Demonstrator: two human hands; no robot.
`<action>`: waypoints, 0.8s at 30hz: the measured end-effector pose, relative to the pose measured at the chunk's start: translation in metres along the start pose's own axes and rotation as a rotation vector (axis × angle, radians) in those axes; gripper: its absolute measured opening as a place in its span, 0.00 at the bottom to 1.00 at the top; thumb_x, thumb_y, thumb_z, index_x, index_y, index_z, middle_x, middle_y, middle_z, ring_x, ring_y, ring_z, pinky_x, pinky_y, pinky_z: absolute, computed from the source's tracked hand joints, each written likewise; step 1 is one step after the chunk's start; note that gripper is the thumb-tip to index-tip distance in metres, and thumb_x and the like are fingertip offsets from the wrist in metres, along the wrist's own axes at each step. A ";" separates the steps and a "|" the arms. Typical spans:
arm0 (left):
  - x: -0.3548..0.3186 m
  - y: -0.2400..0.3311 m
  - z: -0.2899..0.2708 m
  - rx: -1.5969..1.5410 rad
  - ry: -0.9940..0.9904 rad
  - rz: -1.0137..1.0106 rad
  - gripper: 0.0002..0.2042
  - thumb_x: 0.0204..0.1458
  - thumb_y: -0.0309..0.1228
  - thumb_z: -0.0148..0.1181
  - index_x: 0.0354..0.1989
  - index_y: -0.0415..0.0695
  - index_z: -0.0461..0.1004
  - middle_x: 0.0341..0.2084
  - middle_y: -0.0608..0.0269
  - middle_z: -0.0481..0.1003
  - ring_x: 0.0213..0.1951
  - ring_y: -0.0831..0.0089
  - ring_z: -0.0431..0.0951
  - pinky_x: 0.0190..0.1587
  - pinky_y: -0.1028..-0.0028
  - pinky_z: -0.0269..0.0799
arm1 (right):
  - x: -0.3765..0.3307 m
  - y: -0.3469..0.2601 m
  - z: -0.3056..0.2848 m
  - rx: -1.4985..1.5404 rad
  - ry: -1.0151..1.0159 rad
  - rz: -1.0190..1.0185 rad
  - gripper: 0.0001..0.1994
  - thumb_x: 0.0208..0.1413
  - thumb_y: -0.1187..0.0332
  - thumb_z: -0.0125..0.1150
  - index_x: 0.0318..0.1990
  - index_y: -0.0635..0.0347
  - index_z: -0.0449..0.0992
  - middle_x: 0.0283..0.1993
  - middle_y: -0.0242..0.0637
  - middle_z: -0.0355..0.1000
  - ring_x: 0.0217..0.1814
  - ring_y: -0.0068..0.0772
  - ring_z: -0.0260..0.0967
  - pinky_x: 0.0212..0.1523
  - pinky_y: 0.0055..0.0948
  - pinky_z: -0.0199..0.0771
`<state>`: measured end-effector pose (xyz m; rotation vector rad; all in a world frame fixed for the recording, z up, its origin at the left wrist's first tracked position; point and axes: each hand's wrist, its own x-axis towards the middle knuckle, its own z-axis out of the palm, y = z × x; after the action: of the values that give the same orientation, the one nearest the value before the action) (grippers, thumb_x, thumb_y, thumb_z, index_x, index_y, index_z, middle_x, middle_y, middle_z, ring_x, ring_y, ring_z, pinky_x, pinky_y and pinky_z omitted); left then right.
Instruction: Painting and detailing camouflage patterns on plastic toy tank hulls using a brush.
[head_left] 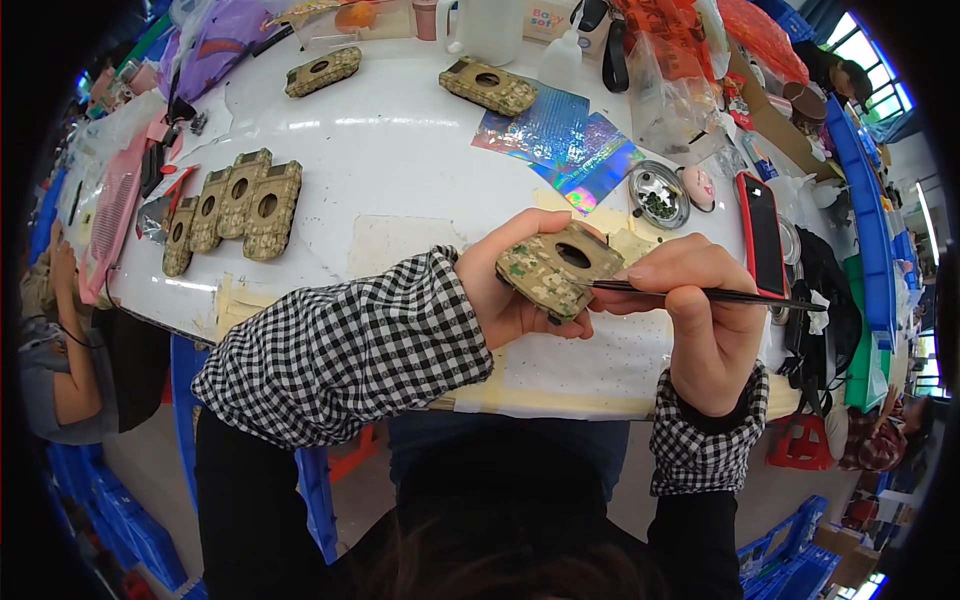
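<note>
My left hand [497, 277] is closed around a camouflage-patterned toy tank hull [540, 262], tilted, with a round hole in its top. In my right hand [707, 310] is a pair of dark, slim tweezers [735, 295], pinched between thumb and fingers. Their tip meets the near right side of the hull; anything tiny at the tip is too small to make out. Beyond my hands stands a round metal dish [659, 194] with small dark green bits in it. Shiny holographic sheets [560, 140] lie on the white table [370, 130].
Several matching hulls [240, 200] sit close together at the left. Two more, one hull [323, 72] and another hull [488, 86], rest at the back. A red-edged phone [764, 237] lies right of my hand. A white squeeze bottle [561, 60] and a pitcher [487, 30] stand far back.
</note>
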<state>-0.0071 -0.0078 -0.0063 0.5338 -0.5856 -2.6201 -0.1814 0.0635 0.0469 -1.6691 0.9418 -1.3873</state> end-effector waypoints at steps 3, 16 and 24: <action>0.000 0.000 -0.001 0.003 -0.007 -0.002 0.24 0.55 0.48 0.44 0.49 0.40 0.66 0.33 0.51 0.74 0.29 0.63 0.78 0.35 0.66 0.78 | 0.000 0.000 0.001 0.011 0.006 0.000 0.08 0.58 0.72 0.54 0.36 0.69 0.75 0.34 0.42 0.74 0.37 0.31 0.71 0.39 0.26 0.72; 0.000 0.000 -0.002 0.021 -0.042 0.011 0.23 0.55 0.48 0.45 0.50 0.41 0.65 0.35 0.51 0.74 0.30 0.62 0.78 0.37 0.65 0.78 | 0.000 0.000 0.000 0.022 -0.010 -0.008 0.08 0.58 0.72 0.53 0.37 0.70 0.74 0.35 0.44 0.73 0.37 0.31 0.72 0.38 0.25 0.75; -0.001 0.001 0.000 0.025 -0.019 0.010 0.23 0.55 0.48 0.44 0.49 0.40 0.65 0.34 0.51 0.74 0.30 0.62 0.78 0.37 0.64 0.78 | 0.000 0.000 0.000 0.015 -0.019 -0.011 0.08 0.58 0.72 0.53 0.37 0.70 0.74 0.35 0.44 0.73 0.37 0.31 0.72 0.38 0.25 0.75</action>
<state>-0.0059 -0.0079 -0.0061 0.5123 -0.6261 -2.6139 -0.1810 0.0632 0.0466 -1.6759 0.9112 -1.3802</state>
